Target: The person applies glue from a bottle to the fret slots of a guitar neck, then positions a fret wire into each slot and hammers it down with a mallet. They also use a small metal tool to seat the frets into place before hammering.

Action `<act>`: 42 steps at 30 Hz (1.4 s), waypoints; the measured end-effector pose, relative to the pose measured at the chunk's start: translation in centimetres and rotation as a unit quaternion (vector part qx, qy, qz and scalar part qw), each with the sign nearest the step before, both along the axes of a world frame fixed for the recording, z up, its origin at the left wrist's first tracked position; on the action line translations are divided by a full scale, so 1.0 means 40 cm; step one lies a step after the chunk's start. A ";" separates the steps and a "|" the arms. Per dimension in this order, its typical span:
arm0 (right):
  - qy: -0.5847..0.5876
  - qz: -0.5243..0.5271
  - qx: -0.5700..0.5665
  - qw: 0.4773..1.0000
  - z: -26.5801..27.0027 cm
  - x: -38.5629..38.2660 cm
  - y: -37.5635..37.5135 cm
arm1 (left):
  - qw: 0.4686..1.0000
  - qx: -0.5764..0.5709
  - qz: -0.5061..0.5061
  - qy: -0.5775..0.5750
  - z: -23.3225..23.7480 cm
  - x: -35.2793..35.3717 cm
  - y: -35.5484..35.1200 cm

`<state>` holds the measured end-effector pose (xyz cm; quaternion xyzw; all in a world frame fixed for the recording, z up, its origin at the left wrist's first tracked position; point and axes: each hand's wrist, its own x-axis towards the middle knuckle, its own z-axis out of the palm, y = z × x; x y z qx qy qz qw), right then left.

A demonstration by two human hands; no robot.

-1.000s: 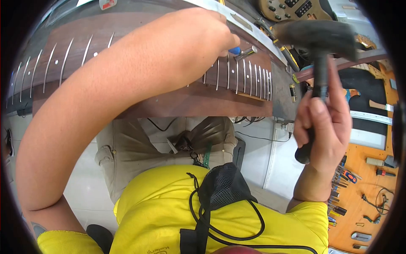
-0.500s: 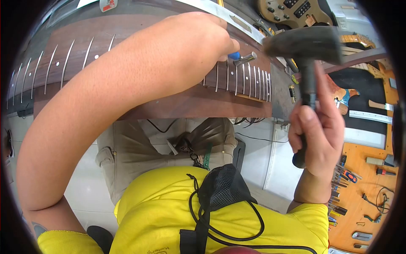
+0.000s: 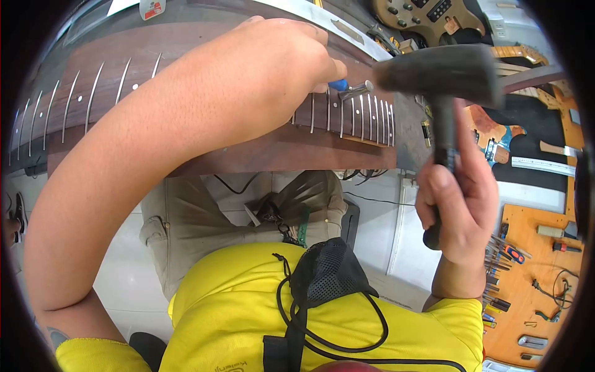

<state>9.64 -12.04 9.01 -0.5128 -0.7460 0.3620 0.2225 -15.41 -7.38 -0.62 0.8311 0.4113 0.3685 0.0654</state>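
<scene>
My left hand (image 3: 300, 59) is closed round the blue handle of a small tool with a cylindrical metal head (image 3: 355, 90). That head lies over the frets near the right end of a dark fretboard (image 3: 321, 113) with white dot markers. My left forearm hides much of the board's middle. In my right hand (image 3: 462, 208) is a hammer (image 3: 443, 69), gripped by its dark handle with the index finger stretched along it. The hammer's big dark head, slightly blurred, is raised to the right of the metal tool head, apart from it in view.
The fretboard lies on a brown board (image 3: 260, 155) at the bench edge. An electric guitar body (image 3: 427, 15) is at the upper right. More guitar parts and a steel ruler (image 3: 542, 166) lie to the right. Several hand tools line an orange wooden panel (image 3: 520, 285).
The hammer and my right hand have shifted slightly left and down in view. The metal-headed tool in my left hand also sits slightly further left, as does the fretboard.
</scene>
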 end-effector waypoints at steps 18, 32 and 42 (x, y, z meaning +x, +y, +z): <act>0.095 0.015 0.047 0.994 -0.033 0.043 -0.030 | 1.000 0.004 -0.023 -0.014 -0.045 -0.003 0.009; 0.091 -0.015 0.056 0.994 -0.022 0.033 -0.061 | 0.999 0.019 -0.031 -0.018 -0.041 0.002 0.007; -0.064 0.021 -0.020 0.998 -0.006 0.085 -0.060 | 0.998 -0.034 -0.054 -0.007 -0.020 -0.007 -0.003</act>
